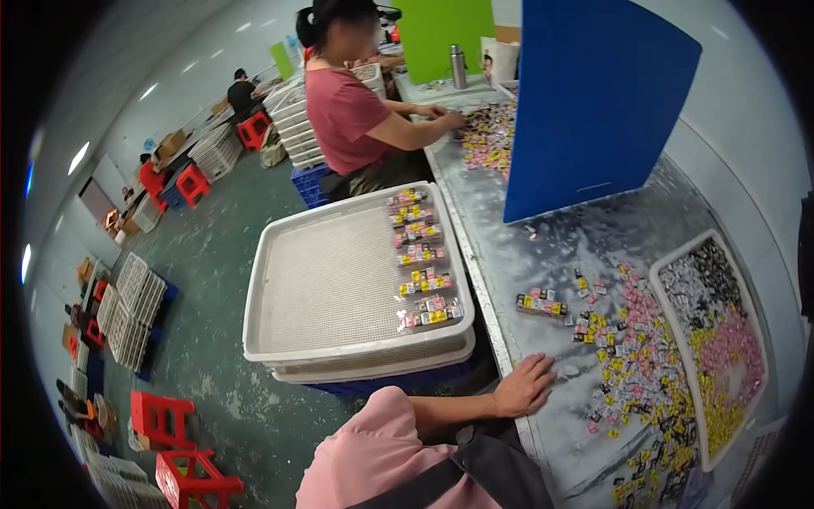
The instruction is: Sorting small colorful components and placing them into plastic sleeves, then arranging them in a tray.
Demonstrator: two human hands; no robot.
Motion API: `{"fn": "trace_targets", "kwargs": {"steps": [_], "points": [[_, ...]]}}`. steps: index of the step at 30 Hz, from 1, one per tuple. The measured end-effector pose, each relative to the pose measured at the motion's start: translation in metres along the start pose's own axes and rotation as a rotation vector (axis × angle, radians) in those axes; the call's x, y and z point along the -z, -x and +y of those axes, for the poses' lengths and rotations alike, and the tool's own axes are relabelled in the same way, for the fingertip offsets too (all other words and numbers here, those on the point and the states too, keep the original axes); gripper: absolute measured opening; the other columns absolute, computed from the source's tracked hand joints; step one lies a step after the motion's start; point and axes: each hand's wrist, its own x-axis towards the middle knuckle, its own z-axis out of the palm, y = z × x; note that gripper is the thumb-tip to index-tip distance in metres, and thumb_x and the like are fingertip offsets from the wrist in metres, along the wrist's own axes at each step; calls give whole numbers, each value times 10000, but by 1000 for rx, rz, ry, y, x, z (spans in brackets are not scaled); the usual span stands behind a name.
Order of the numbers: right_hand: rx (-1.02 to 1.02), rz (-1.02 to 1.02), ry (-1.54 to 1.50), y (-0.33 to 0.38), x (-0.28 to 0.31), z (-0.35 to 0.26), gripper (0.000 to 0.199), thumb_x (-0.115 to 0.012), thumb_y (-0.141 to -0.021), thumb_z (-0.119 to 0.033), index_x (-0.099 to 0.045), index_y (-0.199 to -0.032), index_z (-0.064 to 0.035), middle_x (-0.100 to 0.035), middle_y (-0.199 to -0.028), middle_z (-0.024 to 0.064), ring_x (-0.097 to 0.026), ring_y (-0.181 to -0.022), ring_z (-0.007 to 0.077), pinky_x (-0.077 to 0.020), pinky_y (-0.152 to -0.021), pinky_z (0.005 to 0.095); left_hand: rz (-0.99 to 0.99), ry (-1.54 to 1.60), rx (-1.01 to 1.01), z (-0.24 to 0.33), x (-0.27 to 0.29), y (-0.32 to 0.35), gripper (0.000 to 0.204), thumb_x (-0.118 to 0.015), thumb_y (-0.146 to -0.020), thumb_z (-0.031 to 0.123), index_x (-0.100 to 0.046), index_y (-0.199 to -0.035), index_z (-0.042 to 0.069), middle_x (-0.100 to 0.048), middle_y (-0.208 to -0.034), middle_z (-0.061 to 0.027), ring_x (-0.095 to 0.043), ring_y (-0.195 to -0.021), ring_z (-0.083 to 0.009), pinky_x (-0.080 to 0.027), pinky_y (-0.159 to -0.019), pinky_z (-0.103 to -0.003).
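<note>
My left hand (524,386) lies on the grey tabletop (570,392) by its near edge, fingers laid on the surface and nothing visible in them. Beyond it sits a short row of small yellow, pink and black packets (542,304), packed side by side. To the right spreads a loose heap of similar small packets (632,356). A white tray (683,360) beside the heap holds packets sorted by colour: black, clear, pink and yellow. My right hand does not show.
Left of the table stands a stack of white mesh trays (318,288); the top one carries several packed rows (421,254) along its right side. A blue divider (593,110) stands upright on the table. Beyond it a co-worker (352,110) handles packets. Red stools (191,479) stand lower left.
</note>
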Motion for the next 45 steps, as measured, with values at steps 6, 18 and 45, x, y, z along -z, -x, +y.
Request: {"fn": "trace_targets", "kwargs": {"steps": [6,18,45], "points": [[172,-9,-125,-5,18,-14,478,-629,-880,-212,-584,-1309,-6,-616,-1264,254,-612,-1105,407,-488,-930,483,12,33,8,-10,-12,2,455,-695,-797,141,-587,-1221,14,-497,-1354,-251,-460,-1284,-447,-385,-1091,-537],[163,82,-394,11,37,-34,249,-665,-850,-214,-712,-916,22,-699,-848,221,-700,-837,345,-517,-747,428,-75,-42,-1,0,-1,-12,323,-612,-896,125,-615,-1193,-2,-506,-1369,-245,-462,-1277,-442,-360,-1084,-506],[354,-270,-1397,109,94,-371,43,-644,-950,-40,-649,-956,2,-642,-795,-13,-570,-700,40,-462,-620,219,-735,1493,708,154,-58,-66,731,-344,-1049,565,-182,-1579,89,-456,-1460,-168,-544,-1218,-254,-464,-1028,-401]]}}
